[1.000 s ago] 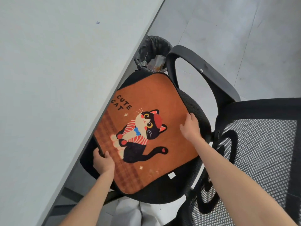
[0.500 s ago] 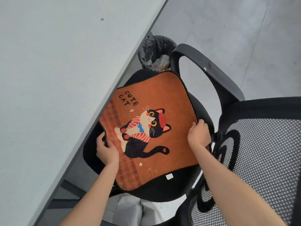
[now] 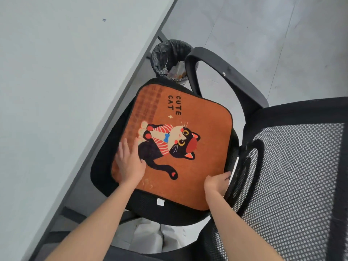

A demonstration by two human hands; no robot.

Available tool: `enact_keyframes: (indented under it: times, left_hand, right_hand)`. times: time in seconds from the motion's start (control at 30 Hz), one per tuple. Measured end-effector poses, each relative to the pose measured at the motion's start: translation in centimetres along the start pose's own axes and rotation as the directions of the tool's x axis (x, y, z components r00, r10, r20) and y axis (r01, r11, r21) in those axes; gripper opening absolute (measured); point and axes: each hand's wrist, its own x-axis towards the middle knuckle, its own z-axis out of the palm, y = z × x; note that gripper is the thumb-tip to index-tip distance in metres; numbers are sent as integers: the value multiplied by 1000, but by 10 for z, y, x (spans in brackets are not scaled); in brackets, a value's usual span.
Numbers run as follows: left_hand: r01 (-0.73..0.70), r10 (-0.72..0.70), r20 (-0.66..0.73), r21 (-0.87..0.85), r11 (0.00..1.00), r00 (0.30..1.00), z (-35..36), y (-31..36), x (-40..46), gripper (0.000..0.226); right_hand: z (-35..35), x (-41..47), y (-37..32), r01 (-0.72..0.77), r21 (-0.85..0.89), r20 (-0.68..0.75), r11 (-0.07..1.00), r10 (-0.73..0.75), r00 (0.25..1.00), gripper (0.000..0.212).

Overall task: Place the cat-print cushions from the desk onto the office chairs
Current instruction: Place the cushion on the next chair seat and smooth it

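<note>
The pale grey desk (image 3: 56,91) fills the left of the view, its edge running diagonally. Beside it stands a black mesh chair (image 3: 291,176), its armrest (image 3: 226,76) arching past the seat's far side. The orange cushion (image 3: 203,117) lies flat on the seat, black seat edge showing on its near and left sides; it shows a black cat in a striped top with a blue bow, and the words "CUTE CAT". A bin (image 3: 171,59) lined with a black bag stands on the floor beyond the chair. The left hand (image 3: 130,164) rests flat and open on the cushion's left part. The right hand (image 3: 216,183) is curled at the cushion's near right corner by the backrest, seemingly pinching the edge. A small white tag (image 3: 160,201), unreadable, sits at the near edge.
</note>
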Motion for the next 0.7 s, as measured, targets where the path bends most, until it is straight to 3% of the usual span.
enact_keyframes:
  times: [0.1,0.2,0.27,0.37,0.43,0.53,0.6,0.7]
  left_hand:
    - [-176,146,256,100,979,956,25,-8,-33,73]
    - [-330,224,420,199,923,880,46,-17,-61,83]
    - [-347,217,446,232,909,868,53,-19,-70,85]
    - [-362,228,417,276,891,880,53,-21,-70,77]
    - [-375,246,403,281,883,881,51,-27,-66,72]
    - [-434,318,408,234,870,856,47,-40,-63,42]
    - [-455,347,405,208,866,846,45,-45,-62,18]
    - [-433,319,436,189,882,841,43,-43,-60,11]
  right_hand:
    - [10,-7,14,86,-53,-1,995,-86,996,72]
    - [15,-14,20,9,22,-43,1000,-8,999,54]
    - [14,-15,22,-19,-23,-17,1000,18,1000,41]
    - [17,-12,27,-30,-121,127,992,45,991,39]
    - [15,-14,23,-176,-110,133,978,190,973,43]
    - [14,-17,21,-296,-35,146,955,298,943,45]
    - [13,-19,23,-275,-2,129,961,273,953,47]
    - [18,-21,28,-227,26,68,973,225,972,48]
